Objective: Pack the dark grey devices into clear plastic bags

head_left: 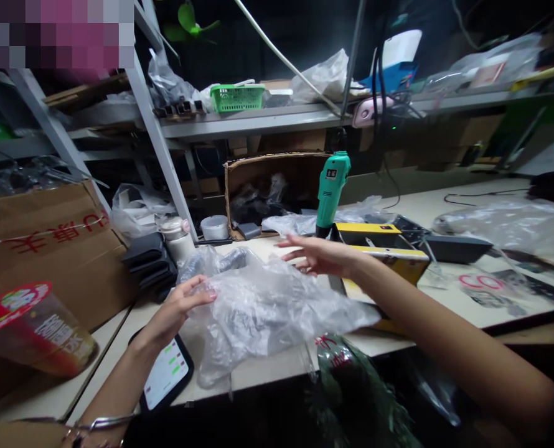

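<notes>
A crumpled clear plastic bag (258, 311) lies across the front of the worktable, with greyish contents I cannot make out. My left hand (183, 305) grips the bag's left edge between thumb and fingers. Over the bag's far right side, my right hand (317, 255) is stretched out with its fingers apart and nothing in them. A phone (169, 373) with a lit screen lies under my left forearm. Just beyond my right hand, a teal electric screwdriver (333, 190) hangs upright. Beside it stands a yellow-edged box (408, 264), partly hidden by my right forearm.
At left are a drink cup (38, 330) with a red straw, a large cardboard box (48, 255) and stacked black pieces (150, 264). An open carton (281, 165) stands behind. A shelf (258, 121) above carries a green basket (237, 98). More plastic bags (515, 224) lie right.
</notes>
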The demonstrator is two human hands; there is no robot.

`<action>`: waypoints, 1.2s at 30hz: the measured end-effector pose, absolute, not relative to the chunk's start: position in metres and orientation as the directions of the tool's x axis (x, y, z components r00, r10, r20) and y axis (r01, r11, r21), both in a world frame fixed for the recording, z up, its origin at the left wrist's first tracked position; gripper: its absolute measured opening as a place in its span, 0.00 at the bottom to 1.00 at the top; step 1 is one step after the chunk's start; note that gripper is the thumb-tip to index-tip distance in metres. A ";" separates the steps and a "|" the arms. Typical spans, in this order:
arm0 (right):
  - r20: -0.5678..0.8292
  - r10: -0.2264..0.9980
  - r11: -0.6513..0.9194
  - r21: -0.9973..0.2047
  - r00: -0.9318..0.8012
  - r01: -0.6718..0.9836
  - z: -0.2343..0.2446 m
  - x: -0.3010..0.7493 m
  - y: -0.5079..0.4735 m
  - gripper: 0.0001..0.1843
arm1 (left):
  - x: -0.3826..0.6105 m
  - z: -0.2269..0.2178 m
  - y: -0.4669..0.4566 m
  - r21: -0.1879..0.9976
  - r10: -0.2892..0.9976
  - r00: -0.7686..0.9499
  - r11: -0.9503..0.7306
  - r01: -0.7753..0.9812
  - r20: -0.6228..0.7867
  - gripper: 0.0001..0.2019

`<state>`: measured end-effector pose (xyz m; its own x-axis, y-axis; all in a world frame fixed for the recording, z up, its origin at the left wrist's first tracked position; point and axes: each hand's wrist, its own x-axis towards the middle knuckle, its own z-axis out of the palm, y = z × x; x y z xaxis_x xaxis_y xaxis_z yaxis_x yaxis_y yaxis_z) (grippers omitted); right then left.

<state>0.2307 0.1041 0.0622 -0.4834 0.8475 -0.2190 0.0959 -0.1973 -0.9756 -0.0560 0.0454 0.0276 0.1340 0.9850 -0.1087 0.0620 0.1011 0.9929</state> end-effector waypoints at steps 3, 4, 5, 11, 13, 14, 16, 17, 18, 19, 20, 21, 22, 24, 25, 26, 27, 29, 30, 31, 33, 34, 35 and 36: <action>-0.239 0.843 -0.109 -0.953 -0.481 0.283 0.048 0.220 0.102 0.26 | -0.054 0.024 0.048 0.990 0.992 0.054 0.109 0.084 -0.114 0.18; -0.221 0.837 -0.049 -0.941 -0.500 0.335 0.045 0.218 0.101 0.25 | -0.054 0.022 0.049 0.991 0.994 0.026 0.106 0.080 -0.108 0.20; -0.197 0.831 0.018 -0.925 -0.520 0.379 0.042 0.216 0.101 0.24 | -0.053 0.021 0.049 0.992 0.995 0.003 0.100 0.074 -0.101 0.21; -0.070 0.880 0.191 -0.854 -0.469 0.484 0.030 0.220 0.109 0.22 | -0.053 0.017 0.052 0.999 0.995 -0.084 0.046 0.001 -0.045 0.30; 0.064 0.949 0.216 -0.843 -0.308 0.492 0.030 0.225 0.116 0.21 | -0.054 0.015 0.054 1.000 0.994 -0.103 0.023 0.002 -0.023 0.32; 0.145 0.967 0.236 -0.822 -0.210 0.518 0.031 0.227 0.120 0.20 | -0.054 0.014 0.054 1.000 0.994 -0.109 0.012 0.006 -0.012 0.33; 0.270 0.961 0.251 -0.766 -0.059 0.591 0.033 0.230 0.125 0.18 | -0.052 0.011 0.057 1.000 0.992 -0.123 -0.007 0.009 0.008 0.34; 0.302 0.953 0.247 -0.747 -0.016 0.618 0.034 0.230 0.126 0.16 | -0.051 0.010 0.058 1.000 0.991 -0.131 -0.015 0.010 0.016 0.35; 0.331 0.944 0.252 -0.732 0.007 0.633 0.035 0.228 0.125 0.16 | -0.049 0.008 0.059 1.000 0.990 -0.136 -0.022 0.011 0.023 0.35; 0.381 0.925 0.283 -0.710 0.013 0.645 0.035 0.225 0.122 0.17 | -0.048 0.006 0.060 0.999 0.990 -0.140 -0.030 0.012 0.031 0.35; 0.463 0.886 0.348 -0.667 0.000 0.659 0.034 0.221 0.117 0.19 | -0.046 0.004 0.061 0.999 0.989 -0.143 -0.038 0.015 0.040 0.35; 0.564 0.825 0.441 -0.599 -0.039 0.668 0.033 0.216 0.110 0.20 | -0.045 0.002 0.062 0.999 0.988 -0.146 -0.045 0.020 0.047 0.34; 0.656 0.745 0.552 -0.504 -0.121 0.664 0.032 0.209 0.103 0.19 | -0.045 0.000 0.063 0.998 0.987 -0.148 -0.051 0.028 0.054 0.35; 0.718 0.586 0.746 -0.297 -0.376 0.596 0.027 0.195 0.088 0.13 | -0.045 -0.002 0.063 0.997 0.988 -0.146 -0.052 0.052 0.059 0.35; 0.670 0.545 0.801 -0.237 -0.505 0.549 0.024 0.188 0.082 0.11 | -0.047 -0.003 0.063 0.997 0.989 -0.138 -0.040 0.070 0.050 0.35; 0.585 0.529 0.831 -0.209 -0.615 0.516 0.020 0.181 0.077 0.10 | -0.048 -0.003 0.064 0.995 0.992 -0.124 -0.020 0.094 0.032 0.35; 0.483 0.534 0.838 -0.198 -0.694 0.508 0.015 0.175 0.074 0.11 | -0.051 -0.002 0.064 0.992 0.994 -0.107 0.009 0.125 0.004 0.34; 0.291 0.583 0.812 -0.189 -0.758 0.552 0.005 0.166 0.073 0.20 | -0.055 0.002 0.064 0.978 0.995 -0.081 0.067 0.199 -0.052 0.31; 0.213 0.609 0.793 -0.179 -0.764 0.583 0.000 0.163 0.074 0.27 | -0.056 0.005 0.064 0.968 0.995 -0.086 0.078 0.237 -0.059 0.30; 0.152 0.630 0.776 -0.162 -0.761 0.610 -0.005 0.161 0.075 0.33 | -0.056 0.009 0.063 0.960 0.994 -0.103 0.072 0.272 -0.046 0.29; 0.088 0.663 0.748 -0.122 -0.743 0.653 -0.011 0.158 0.077 0.41 | -0.052 0.017 0.059 0.944 0.989 -0.143 0.008 0.329 0.041 0.30; 0.080 0.672 0.741 -0.103 -0.737 0.664 -0.013 0.156 0.078 0.42 | -0.047 0.019 0.055 0.927 0.985 -0.133 -0.054 0.370 0.110 0.30; 0.080 0.679 0.734 -0.084 -0.730 0.673 -0.015 0.155 0.077 0.42 | -0.041 0.021 0.051 0.900 0.978 -0.096 -0.131 0.416 0.187 0.29; 0.084 0.684 0.729 -0.066 -0.724 0.681 -0.015 0.154 0.077 0.41 | -0.034 0.021 0.046 0.857 0.966 -0.029 -0.215 0.467 0.258 0.27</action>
